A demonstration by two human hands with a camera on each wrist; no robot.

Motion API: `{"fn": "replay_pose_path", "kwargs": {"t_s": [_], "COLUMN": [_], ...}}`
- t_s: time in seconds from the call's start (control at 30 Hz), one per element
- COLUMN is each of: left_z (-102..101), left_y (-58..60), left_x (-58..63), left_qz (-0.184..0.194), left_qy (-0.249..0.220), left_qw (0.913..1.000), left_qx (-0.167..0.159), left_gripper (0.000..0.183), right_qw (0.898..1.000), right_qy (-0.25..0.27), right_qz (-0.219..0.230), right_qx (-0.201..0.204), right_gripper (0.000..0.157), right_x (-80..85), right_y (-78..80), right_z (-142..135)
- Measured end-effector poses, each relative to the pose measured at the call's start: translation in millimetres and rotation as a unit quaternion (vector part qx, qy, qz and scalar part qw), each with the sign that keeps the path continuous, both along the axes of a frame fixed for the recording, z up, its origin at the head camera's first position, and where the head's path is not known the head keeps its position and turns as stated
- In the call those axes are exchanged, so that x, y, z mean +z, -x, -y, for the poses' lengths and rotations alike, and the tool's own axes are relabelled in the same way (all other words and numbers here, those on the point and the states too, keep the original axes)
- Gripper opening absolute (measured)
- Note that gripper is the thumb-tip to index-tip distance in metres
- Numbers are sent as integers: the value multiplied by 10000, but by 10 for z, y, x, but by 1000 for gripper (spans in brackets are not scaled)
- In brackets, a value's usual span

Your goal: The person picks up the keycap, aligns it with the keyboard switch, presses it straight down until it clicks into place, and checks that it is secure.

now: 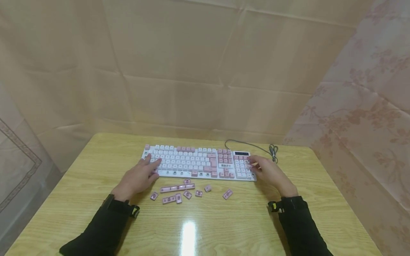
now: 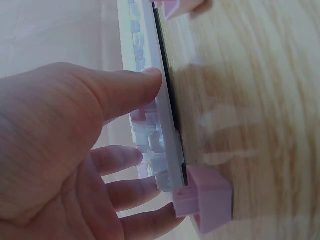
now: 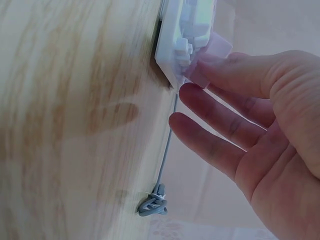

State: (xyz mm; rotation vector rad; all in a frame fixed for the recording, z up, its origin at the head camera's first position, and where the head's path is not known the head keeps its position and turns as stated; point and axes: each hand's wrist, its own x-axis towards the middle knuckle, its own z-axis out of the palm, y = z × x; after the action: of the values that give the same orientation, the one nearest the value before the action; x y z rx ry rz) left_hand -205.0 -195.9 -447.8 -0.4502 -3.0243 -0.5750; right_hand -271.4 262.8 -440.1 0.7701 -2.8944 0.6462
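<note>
A white and pink keyboard (image 1: 184, 160) lies on the table. Several switches along its bottom row and left side are bare. My left hand (image 1: 137, 176) rests on its left end, fingers spread over the keys and thumb (image 2: 145, 85) against the front edge. At the right end, my right hand (image 1: 268, 171) pinches a pink keycap (image 3: 220, 46) between thumb and index finger, beside bare white switch stems (image 3: 184, 48). The other right fingers stand extended off the keyboard. Loose pink keycaps lie in front, among them a long spacebar (image 1: 177, 188).
Smaller keycaps (image 1: 169, 200) lie scattered near the spacebar, and one lies apart at the right (image 1: 227, 193). A grey cable (image 1: 248, 143) runs behind the keyboard to a tied bundle (image 1: 273, 151). The wooden table (image 1: 224, 227) meets a hanging beige cloth (image 1: 192, 106) at its back edge.
</note>
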Motion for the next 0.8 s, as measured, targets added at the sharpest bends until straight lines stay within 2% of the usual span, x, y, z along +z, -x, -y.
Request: {"fn": "replay_pose_path", "kwargs": {"t_s": [0.2,0.27,0.57,0.8], "left_z": [5,5,13,24], "left_y": [2,1,14,22], "left_x": [-4,-5,-20,-22], "left_qz": [-16,-13,-9,-139], "left_qy": [62,63,96,66], "left_qw": [10000,10000,10000,9998], "left_qx": [-26,-30,-21,-119], "left_gripper": [55,55,55,53], "right_qw": [10000,9998,9994,9989], "right_qy": [70,112,114,8], "right_qz": [7,-14,-129,-318], "right_qx": [69,137,290,351], "right_gripper": [52,54,45,43], "right_x": [-7,-13,-45,-68], "right_y": [7,13,39,38], "right_z": [-14,-24,-53,-57]}}
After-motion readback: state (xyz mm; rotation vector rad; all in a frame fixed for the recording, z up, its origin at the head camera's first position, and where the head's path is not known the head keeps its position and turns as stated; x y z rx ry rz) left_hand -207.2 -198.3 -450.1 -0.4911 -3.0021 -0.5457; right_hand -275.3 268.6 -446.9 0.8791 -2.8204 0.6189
